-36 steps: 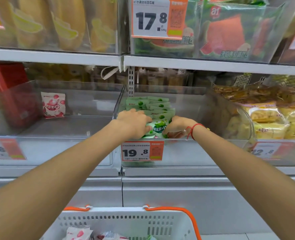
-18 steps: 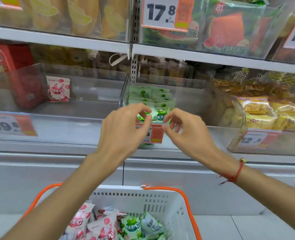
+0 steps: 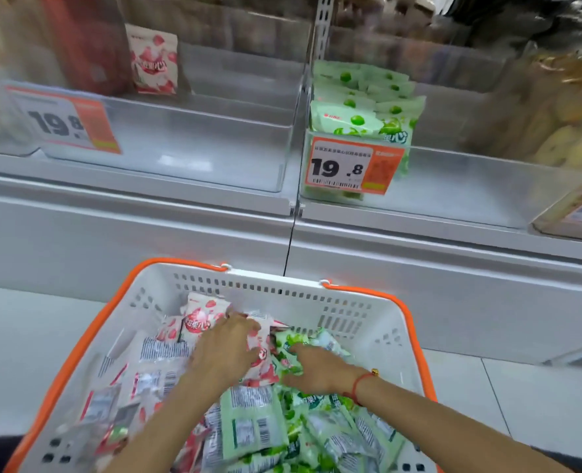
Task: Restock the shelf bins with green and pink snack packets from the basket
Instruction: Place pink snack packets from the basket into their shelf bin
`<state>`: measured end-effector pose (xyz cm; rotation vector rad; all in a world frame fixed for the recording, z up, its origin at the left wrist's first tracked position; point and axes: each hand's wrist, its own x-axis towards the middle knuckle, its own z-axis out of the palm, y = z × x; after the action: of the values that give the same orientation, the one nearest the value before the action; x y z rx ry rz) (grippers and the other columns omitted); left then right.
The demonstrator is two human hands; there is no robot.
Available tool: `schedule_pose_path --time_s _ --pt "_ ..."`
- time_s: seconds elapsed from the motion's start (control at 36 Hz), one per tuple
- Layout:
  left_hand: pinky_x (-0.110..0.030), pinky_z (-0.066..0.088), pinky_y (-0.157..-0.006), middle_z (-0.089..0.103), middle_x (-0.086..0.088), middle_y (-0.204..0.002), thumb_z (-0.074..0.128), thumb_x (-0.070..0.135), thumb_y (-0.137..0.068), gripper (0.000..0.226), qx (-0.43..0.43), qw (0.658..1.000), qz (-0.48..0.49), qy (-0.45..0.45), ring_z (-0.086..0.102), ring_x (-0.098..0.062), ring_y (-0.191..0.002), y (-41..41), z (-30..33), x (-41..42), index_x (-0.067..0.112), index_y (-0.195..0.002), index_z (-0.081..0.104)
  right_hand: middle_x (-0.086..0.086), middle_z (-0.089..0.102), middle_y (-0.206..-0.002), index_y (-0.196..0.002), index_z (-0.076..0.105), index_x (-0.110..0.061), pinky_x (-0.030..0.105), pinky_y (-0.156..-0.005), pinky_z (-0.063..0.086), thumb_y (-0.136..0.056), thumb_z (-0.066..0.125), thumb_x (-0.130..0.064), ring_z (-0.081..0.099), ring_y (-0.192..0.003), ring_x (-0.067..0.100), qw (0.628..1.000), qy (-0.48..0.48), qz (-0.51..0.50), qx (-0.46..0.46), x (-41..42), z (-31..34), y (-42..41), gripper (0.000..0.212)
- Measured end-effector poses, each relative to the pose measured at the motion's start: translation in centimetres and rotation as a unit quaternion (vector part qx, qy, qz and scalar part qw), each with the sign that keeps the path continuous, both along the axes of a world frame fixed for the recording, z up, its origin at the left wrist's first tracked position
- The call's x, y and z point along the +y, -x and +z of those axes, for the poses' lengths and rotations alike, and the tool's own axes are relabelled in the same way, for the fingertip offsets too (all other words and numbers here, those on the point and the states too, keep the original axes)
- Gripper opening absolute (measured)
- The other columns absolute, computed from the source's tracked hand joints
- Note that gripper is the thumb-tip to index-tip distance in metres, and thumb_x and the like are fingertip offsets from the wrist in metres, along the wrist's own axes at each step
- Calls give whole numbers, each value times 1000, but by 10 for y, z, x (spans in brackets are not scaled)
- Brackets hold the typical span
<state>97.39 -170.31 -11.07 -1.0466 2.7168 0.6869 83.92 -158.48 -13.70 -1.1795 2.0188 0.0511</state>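
The white basket (image 3: 378, 322) with orange handles stands below me, holding pink packets (image 3: 166, 349) on its left side and green packets (image 3: 334, 428) on its right. My left hand (image 3: 224, 349) lies on the pink pile, its fingers and thumb curled around a pink packet (image 3: 264, 339). My right hand (image 3: 320, 370) presses into the green pile with its fingertips buried among green packets (image 3: 289, 339); its grip is hidden. On the shelf, the left bin (image 3: 194, 145) holds one upright pink packet (image 3: 153, 59). The right bin (image 3: 470, 179) holds a row of green packets (image 3: 361, 100).
Orange price tags reading 19.8 hang on the left bin front (image 3: 67, 121) and the right bin front (image 3: 354, 165). A bin of yellow snacks (image 3: 562, 131) sits at the far right. A grey cabinet front (image 3: 419, 285) runs below the shelf, with a tiled floor (image 3: 521, 397) beside the basket.
Both hands left the green-packet bin on the shelf and dropped down into the basket. My view tilted down, so the basket now fills the lower frame.
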Motion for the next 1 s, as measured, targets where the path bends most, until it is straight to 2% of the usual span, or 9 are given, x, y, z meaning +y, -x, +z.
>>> schedule_pose_path --time_s 0.17,0.25,0.33,0.39,0.44,0.64,0.78,0.89,1.0 --pt "-50 19 -115 16 10 -157 51 35 -96 53 -49 998 -36 7 13 -17 -145 -22 -42 9 40 -144 30 14 14 -157 -152 5 -9 42 -114 25 -102 28 -42 23 -141 36 999 -29 -28 -27 -5 -44 -28 64" --pt "-52 23 -114 19 8 -155 54 32 -95 52 -37 999 -28 6 14 -18 -144 -21 -48 8 38 -143 33 18 29 -150 -150 17 -8 43 -110 31 -101 33 -44 34 -133 37 997 -17 -55 -47 -4 -52 -24 63" --pt "-51 30 -110 26 7 -151 59 26 -92 51 -21 1000 -11 6 21 -19 -141 -21 -52 8 36 -138 39 17 62 -91 -97 62 -3 33 -77 44 -91 59 -41 57 -80 25 983 59 -137 -110 -1 -55 -14 39" --pt "-48 31 -110 28 8 -149 61 24 -90 54 -14 1000 -3 10 25 -18 -139 -20 -55 8 35 -138 38 4 44 -55 -55 50 -14 26 -60 36 -82 72 -38 41 -54 15 968 98 -184 -140 2 -54 -8 42" --pt "-46 32 -109 30 8 -148 63 21 -88 59 -14 1000 4 13 30 -18 -137 -19 -55 5 35 -139 36 -2 35 -49 -46 44 -18 19 -55 35 -77 77 -32 32 -48 10 952 98 -217 -194 3 -44 -2 48" --pt "-36 36 -105 40 7 -142 64 24 -87 60 -33 998 6 45 37 -17 -132 -20 -47 0 32 -141 38 -2 49 -60 -68 62 -12 15 -49 40 -72 82 -26 43 -53 9 957 17 -215 -194 7 17 45 25" --pt "-28 44 -91 62 5 -124 49 48 -94 38 123 989 72 -23 56 -14 -112 -2 -8 9 25 -121 61 -11 60 -67 -66 61 -19 17 -61 47 -72 83 -22 56 -68 6 954 87 -227 -173 13 79 67 23" --pt "-28 50 -83 65 16 -104 32 78 -82 63 236 946 99 -199 64 -5 -91 18 41 24 30 -111 61 1 60 -75 -69 55 -19 18 -61 45 -72 83 -19 56 -70 9 940 158 -227 -199 13 132 72 28" --pt "-21 53 -76 72 17 -93 54 60 -75 35 371 866 90 -323 67 -2 -89 40 85 36 35 -97 63 9 68 -92 -82 58 -15 32 -87 52 -73 81 -20 62 -85 15 916 228 -236 -231 12 177 77 25"
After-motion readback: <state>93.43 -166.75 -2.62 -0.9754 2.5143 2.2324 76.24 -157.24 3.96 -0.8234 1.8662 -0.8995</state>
